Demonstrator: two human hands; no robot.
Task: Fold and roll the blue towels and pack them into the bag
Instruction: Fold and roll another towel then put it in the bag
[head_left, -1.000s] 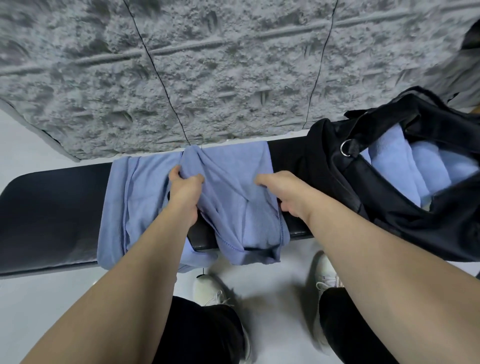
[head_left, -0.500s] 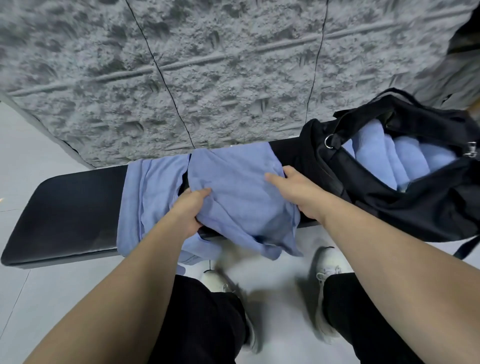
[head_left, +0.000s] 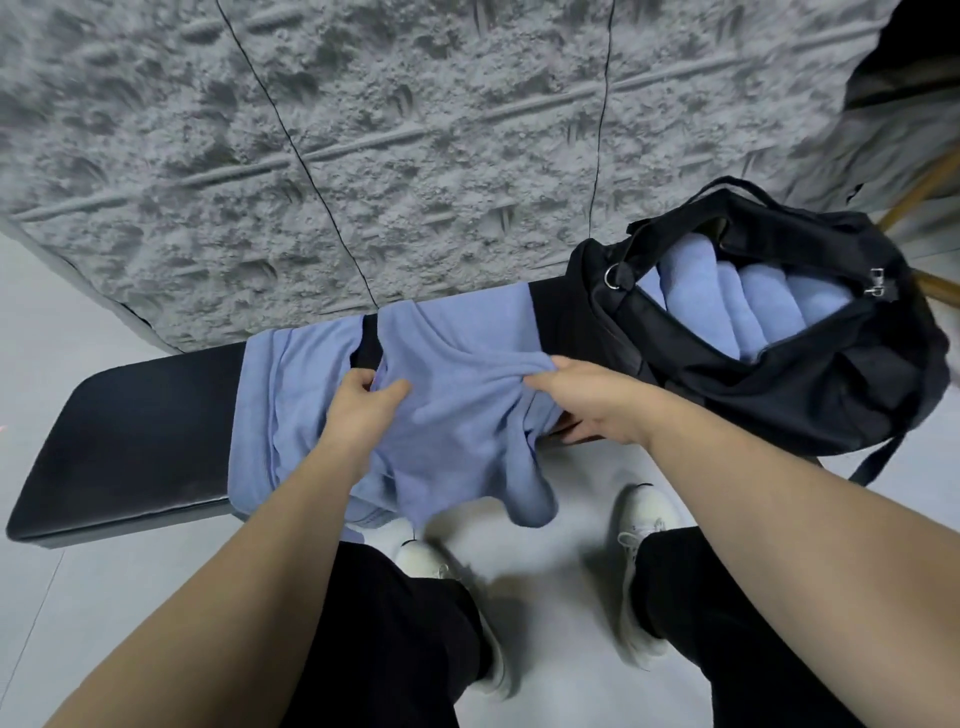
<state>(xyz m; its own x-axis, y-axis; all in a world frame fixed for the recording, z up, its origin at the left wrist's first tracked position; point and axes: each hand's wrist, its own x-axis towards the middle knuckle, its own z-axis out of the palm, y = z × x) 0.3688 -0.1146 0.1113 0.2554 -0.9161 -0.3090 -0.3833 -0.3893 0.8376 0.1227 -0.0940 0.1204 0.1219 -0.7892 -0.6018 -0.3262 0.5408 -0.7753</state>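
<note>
Plainly, both hands are closed on one blue towel (head_left: 457, 415) that lies across the black bench (head_left: 135, 441): the left hand (head_left: 358, 410) pinches its left edge between thumb and curled fingers, and the right hand (head_left: 587, 400) bunches its right side, gathering the cloth into a ridge that runs between the two grips. Below the grips the towel hangs off the near edge of the bench in a loose, blurred flap, so its hem and corners cannot be made out. The right hand's fingertips are buried in the folds, and how much cloth they hold is hidden. Left of the left grip a second blue towel (head_left: 280, 405) drapes over the bench; its near end is covered by the left forearm and the held towel. Right of the right grip stands the open black bag (head_left: 810, 400), with rolled towels (head_left: 727, 306) packed side by side in its mouth; how many there are deeper inside cannot be told. The person's dark trousers and white shoes (head_left: 644, 519) show below, and a rough grey wall (head_left: 415, 130) rises behind the bench. Compared with half a second ago, the right hand has shifted leftward over the towel and pulled the cloth into a tighter bunch, where it had held the right edge of a flatter sheet; the left hand has moved up along the left edge, and the hanging flap now droops lower.
</note>
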